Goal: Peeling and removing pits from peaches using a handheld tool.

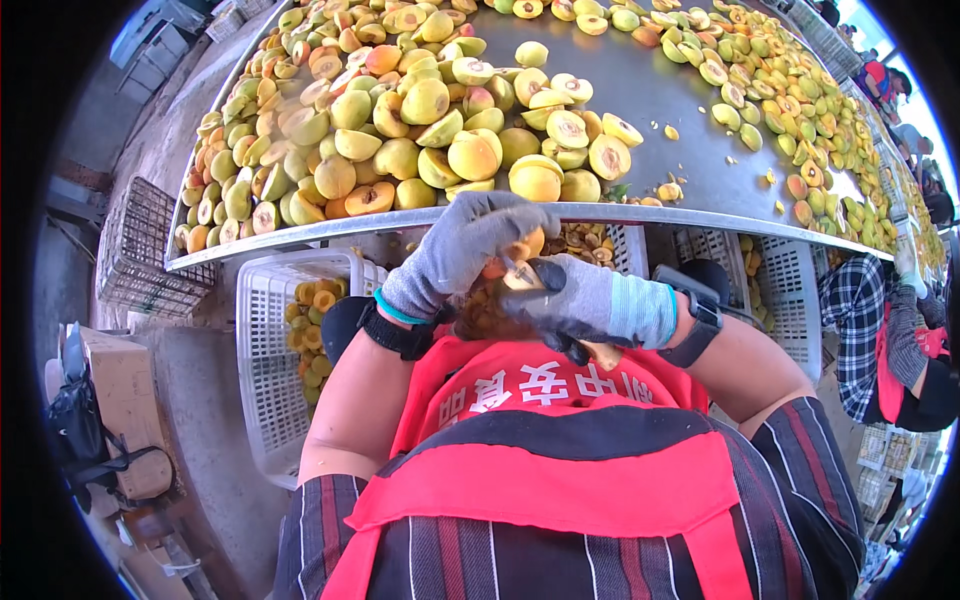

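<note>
My left hand [469, 240], in a grey knit glove, holds an orange-yellow piece of peach [534, 241] just below the table edge. My right hand [577, 300], in a grey glove with dark fingers, grips a hand tool with a pale wooden handle [604, 354]. The tool's metal tip meets or nearly meets the fruit; the fingers partly hide the contact. Both hands are close together over my red apron [540, 390]. Beyond them, halved and whole-looking yellow-green peaches [424, 101] are heaped on a metal table [637, 97]. Many cut faces show brown pits or hollows.
A white plastic crate [259, 360] with peach halves stands left of me. Brown pits or scraps [581, 244] lie below the table edge. Another white crate [795, 300] is to the right, near a person in plaid [855, 330]. A dark crate [150, 247] and cardboard box [124, 405] stand far left.
</note>
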A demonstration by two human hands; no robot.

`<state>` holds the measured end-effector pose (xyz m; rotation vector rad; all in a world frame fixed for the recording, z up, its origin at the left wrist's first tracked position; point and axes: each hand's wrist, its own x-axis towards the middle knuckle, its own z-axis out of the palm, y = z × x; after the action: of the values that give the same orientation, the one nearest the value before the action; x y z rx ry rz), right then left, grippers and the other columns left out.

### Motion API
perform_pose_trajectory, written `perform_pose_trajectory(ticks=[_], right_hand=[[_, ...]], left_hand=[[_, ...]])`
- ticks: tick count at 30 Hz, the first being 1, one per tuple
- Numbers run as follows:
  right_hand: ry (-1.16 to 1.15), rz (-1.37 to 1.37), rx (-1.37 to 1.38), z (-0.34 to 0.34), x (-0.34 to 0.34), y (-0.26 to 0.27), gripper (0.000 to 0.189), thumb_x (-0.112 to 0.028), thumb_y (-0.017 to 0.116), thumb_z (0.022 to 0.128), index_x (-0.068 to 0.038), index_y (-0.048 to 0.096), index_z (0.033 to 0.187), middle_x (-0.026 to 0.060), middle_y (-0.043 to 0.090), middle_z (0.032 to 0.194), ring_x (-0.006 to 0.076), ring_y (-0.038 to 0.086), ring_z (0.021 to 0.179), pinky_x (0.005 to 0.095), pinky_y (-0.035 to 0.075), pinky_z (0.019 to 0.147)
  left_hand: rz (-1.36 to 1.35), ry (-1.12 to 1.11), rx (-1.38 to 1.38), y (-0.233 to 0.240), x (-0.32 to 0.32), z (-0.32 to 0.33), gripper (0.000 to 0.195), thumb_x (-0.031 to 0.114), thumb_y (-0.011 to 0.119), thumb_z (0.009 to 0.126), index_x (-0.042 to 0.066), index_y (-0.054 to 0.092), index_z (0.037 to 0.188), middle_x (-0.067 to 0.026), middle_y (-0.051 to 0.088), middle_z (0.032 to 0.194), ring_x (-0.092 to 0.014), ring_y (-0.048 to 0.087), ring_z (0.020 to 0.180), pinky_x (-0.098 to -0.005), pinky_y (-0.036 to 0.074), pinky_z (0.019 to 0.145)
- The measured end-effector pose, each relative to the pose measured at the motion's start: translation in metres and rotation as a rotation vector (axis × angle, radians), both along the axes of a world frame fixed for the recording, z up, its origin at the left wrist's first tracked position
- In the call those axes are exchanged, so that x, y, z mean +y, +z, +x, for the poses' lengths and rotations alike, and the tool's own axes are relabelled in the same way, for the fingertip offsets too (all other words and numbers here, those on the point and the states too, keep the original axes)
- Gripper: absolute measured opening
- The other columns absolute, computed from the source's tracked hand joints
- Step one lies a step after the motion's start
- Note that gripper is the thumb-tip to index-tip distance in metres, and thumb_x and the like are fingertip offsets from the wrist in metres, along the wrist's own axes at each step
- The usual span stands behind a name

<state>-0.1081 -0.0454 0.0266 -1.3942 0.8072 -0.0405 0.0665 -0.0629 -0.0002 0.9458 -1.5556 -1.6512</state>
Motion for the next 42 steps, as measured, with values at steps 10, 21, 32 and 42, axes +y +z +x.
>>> perform_pose_trajectory(ticks=[10,21,32,42], right_hand=[[-0.342,0.651,-0.763,-0.003,0.024,-0.025,0.027,-0.031,0.047,0.091,-0.005,0.050,0.084,0.0005,0.042,0.050,0.0104,0.040,0.036,0.0235,0.032,0.034],[-0.462,0.311,-0.126,-0.070,0.023,-0.035,0.024,-0.025,0.055,0.087,-0.002,0.052,0.078,0.0031,0.049,0.052,0.0108,0.045,0.037,0.0228,0.034,0.034],[-0.326,0.211,-0.322,-0.034,0.020,-0.028,0.022,-0.026,0.058,0.085,-0.005,0.049,0.088,0.0040,0.050,0.052,0.0141,0.048,0.038,0.0254,0.036,0.035],[-0.530,0.100,-0.358,-0.043,0.002,-0.029,0.022,-0.027,0.060,0.085,-0.008,0.053,0.094,-0.0006,0.053,0.067,0.0104,0.052,0.050,0.0245,0.041,0.040]], left_hand=[[0.306,0.461,0.751,-0.002,0.009,-0.042,0.056,0.048,0.038,0.089,-0.002,0.051,0.108,-0.0127,0.060,0.083,-0.020,0.059,0.075,-0.0286,0.049,0.064],[-0.322,0.885,-0.799,0.034,0.039,0.117,0.039,0.023,0.066,0.078,-0.001,0.057,0.108,-0.0139,0.059,0.106,-0.018,0.059,0.091,-0.0280,0.048,0.075],[-0.560,0.471,-1.400,-0.015,-0.062,0.007,0.065,0.047,0.070,0.063,0.005,0.053,0.109,-0.0155,0.062,0.094,-0.031,0.060,0.086,-0.0404,0.046,0.074],[0.008,0.464,0.454,-0.001,-0.026,0.008,0.064,-0.008,0.065,0.065,0.003,0.040,0.123,-0.0078,0.051,0.111,-0.018,0.055,0.098,-0.0298,0.049,0.083]])
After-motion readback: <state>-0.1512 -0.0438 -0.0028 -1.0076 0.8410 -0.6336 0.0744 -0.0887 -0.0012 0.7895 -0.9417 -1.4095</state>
